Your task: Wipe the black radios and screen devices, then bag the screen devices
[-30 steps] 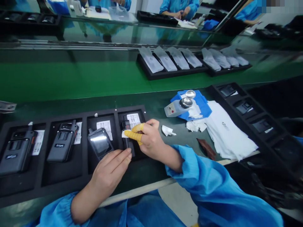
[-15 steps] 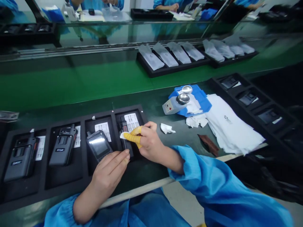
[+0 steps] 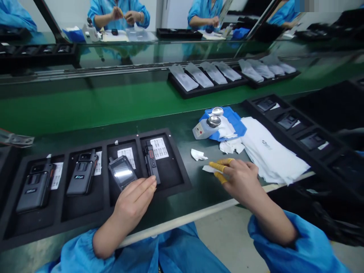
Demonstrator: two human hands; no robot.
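Head view: left hand [image 3: 136,199] lies flat, fingers together, tips on the lower end of a slim black radio handset [image 3: 151,163], not wrapped round it; probably there to keep it from shifting. Handset sits on its side edge, buttons up, in the tray cell just ahead of the left fingertips. Right hand [image 3: 241,176] is well apart from the left, yellow rubbery finger cots [image 3: 220,167] at a limp white wipe [image 3: 209,169]; pinched or just touched, can't tell. Cots likely keep skin off surfaces.

Left of the left hand, same matte black tray [image 3: 187,184], foam-looking: one glossy screen-up handset [image 3: 123,171], two ribbed back-up handsets [image 3: 82,174]. Cells presumably keep units from rubbing. Flat barcode sheet [image 3: 159,148] beside the side-lying unit.

Just beyond the right fingers: crumpled scrap [image 3: 198,154]; further, blue plastic bin [image 3: 240,131] with a translucent bottle [image 3: 202,129], steel dish-shaped top, leaning on it. Smooth white sleeves [image 3: 270,148] stacked right of that, likely within reach on purpose. Far ahead: frosted bags [image 3: 183,77] in trays; blue-sleeved co-workers beyond.
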